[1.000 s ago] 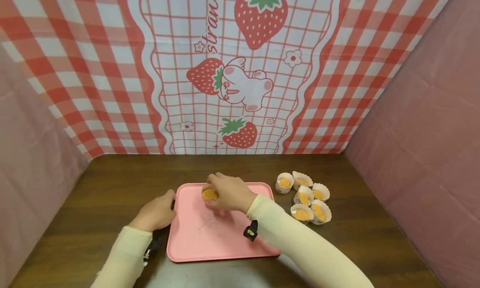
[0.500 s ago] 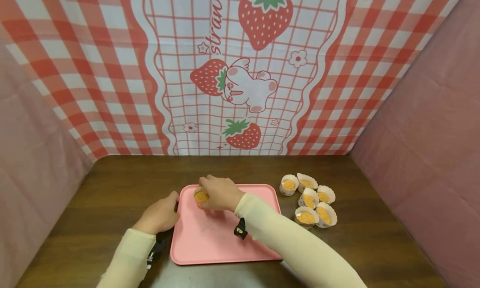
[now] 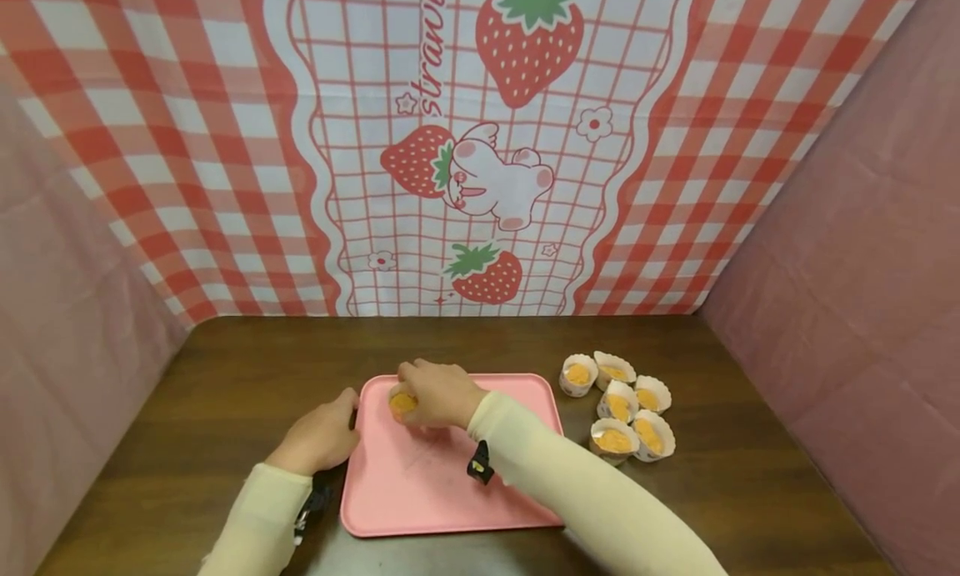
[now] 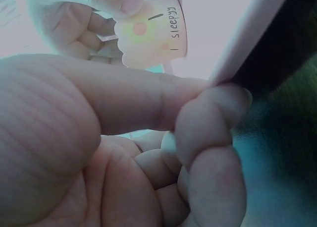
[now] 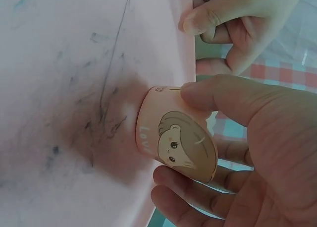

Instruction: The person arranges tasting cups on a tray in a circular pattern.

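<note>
My right hand [image 3: 437,395] grips a paper-cup cupcake [image 3: 402,404] by its sides at the far left corner of the pink tray [image 3: 420,497]. Its orange-yellow top faces up in the head view. A cartoon girl's face decorates the paper cup [image 5: 185,142] in the right wrist view, where the base is right at the tray surface. Lettering reading "sleepyy" shows on the cup [image 4: 156,31] in the left wrist view. Thumb and index finger of my left hand [image 3: 318,434] pinch the tray's left rim [image 4: 237,53].
Several similar cupcakes in pale paper cups [image 3: 617,403] stand clustered on the brown wooden table [image 3: 735,468], right of the tray. Dark scuffs [image 5: 101,118] mark the tray's surface. A red-and-white checked cloth [image 3: 247,192] hangs behind, with pink cloth [image 3: 825,226] at the sides.
My right hand has carried the cupcake a little left across the tray's far side, then stayed there over the last half second. The left hand keeps its hold on the rim.
</note>
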The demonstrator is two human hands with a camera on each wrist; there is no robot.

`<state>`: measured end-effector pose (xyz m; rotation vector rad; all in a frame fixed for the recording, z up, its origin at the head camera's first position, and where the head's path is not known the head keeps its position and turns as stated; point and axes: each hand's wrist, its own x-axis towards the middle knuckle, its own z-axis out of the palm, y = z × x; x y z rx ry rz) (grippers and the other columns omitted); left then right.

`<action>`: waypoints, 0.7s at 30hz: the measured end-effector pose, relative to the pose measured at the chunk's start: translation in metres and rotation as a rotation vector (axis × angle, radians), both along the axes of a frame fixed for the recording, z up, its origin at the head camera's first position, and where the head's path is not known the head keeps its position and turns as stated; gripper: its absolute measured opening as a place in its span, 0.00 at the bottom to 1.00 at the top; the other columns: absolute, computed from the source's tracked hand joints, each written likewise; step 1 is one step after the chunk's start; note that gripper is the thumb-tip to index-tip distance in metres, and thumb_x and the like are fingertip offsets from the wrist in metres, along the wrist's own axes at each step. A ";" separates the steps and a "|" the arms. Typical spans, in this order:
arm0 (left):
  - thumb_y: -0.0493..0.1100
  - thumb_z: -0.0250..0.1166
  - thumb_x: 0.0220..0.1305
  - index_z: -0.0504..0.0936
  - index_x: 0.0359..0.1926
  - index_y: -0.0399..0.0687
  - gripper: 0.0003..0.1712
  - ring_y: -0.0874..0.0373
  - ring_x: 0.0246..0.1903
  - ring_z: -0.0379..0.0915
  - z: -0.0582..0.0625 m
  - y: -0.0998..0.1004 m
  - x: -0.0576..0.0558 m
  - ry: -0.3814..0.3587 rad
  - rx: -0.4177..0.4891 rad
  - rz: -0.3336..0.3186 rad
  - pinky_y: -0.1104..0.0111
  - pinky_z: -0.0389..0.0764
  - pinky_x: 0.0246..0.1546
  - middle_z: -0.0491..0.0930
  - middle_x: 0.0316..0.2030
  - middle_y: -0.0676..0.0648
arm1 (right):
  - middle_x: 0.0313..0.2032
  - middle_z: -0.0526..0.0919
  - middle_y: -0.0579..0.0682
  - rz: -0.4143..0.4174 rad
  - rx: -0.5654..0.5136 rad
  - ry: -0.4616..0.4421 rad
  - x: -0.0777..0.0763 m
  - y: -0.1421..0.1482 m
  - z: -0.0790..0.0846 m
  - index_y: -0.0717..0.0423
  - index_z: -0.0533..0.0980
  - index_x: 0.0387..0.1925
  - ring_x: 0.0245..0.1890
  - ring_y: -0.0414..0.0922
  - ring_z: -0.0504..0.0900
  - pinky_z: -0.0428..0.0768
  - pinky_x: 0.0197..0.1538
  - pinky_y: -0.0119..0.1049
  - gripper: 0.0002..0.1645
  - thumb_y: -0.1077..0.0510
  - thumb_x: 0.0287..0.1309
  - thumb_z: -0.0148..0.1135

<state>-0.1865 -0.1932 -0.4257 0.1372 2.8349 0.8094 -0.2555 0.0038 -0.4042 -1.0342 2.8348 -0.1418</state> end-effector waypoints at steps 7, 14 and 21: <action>0.36 0.63 0.62 0.74 0.51 0.39 0.16 0.45 0.38 0.80 -0.001 0.001 0.001 0.016 -0.007 0.005 0.47 0.78 0.41 0.84 0.42 0.37 | 0.56 0.80 0.46 -0.034 -0.058 -0.054 0.002 0.022 0.019 0.47 0.73 0.66 0.50 0.44 0.84 0.81 0.50 0.45 0.39 0.39 0.57 0.73; 0.35 0.62 0.62 0.73 0.51 0.37 0.16 0.45 0.37 0.80 -0.004 0.002 0.001 0.017 -0.026 0.002 0.48 0.78 0.40 0.84 0.42 0.37 | 0.59 0.80 0.48 -0.096 -0.249 -0.013 0.014 0.083 0.037 0.49 0.72 0.68 0.53 0.44 0.83 0.81 0.51 0.48 0.39 0.41 0.60 0.72; 0.35 0.62 0.61 0.74 0.50 0.37 0.16 0.46 0.36 0.79 -0.002 0.002 0.002 0.030 -0.018 -0.002 0.48 0.78 0.39 0.84 0.41 0.38 | 0.55 0.79 0.46 -0.159 -0.389 0.079 0.040 0.139 0.047 0.51 0.72 0.67 0.50 0.45 0.82 0.81 0.47 0.44 0.38 0.45 0.59 0.74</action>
